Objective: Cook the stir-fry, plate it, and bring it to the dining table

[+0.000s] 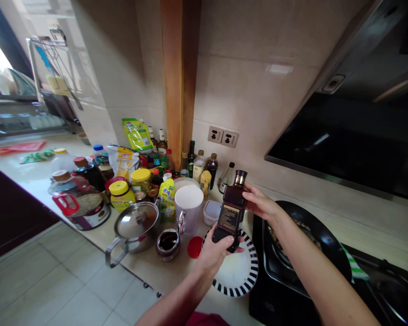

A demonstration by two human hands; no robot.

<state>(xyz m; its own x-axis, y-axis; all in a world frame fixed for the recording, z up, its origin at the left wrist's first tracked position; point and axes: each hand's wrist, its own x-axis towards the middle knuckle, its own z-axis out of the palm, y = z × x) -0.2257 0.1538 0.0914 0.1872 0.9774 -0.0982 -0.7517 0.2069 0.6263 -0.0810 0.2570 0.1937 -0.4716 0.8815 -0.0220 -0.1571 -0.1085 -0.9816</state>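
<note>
the left hand curls low round a labelled dark bottle, the right hand, its closure unclear, touches the shoulder, and this handling step likely calls for steadiness next.

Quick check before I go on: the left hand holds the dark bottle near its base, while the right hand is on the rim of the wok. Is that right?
Not quite: the right hand is on the upper part of the dark bottle, not the wok, as the head view shows. The left hand does hold it near its base.
</note>
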